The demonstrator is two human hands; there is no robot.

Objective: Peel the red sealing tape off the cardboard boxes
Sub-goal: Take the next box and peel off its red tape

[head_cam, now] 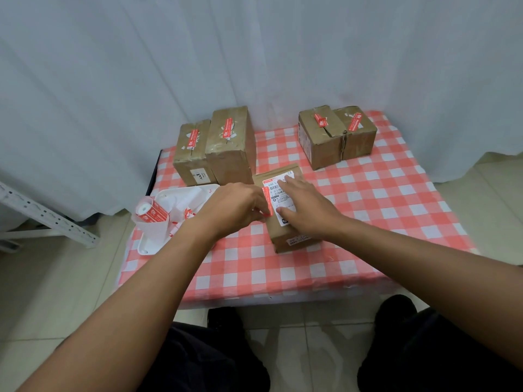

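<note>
A small cardboard box [278, 232] with a white shipping label lies in the middle of the checked table. A strip of red sealing tape [266, 200] runs down the label's left edge. My left hand [236, 206] pinches the lower end of that tape, fingers curled at the box's left side. My right hand [304, 206] presses flat on the label with straight, spread fingers. Two taped boxes [215, 148] stand at the back left. Two more boxes [336, 135] with red tape stand at the back right.
A white tray [150, 244] at the table's left edge holds a roll of red tape [152, 213] and peeled scraps. The red-and-white checked tablecloth [368, 222] covers a low table. White curtains hang behind. A metal rack bar [48, 219] lies at the left.
</note>
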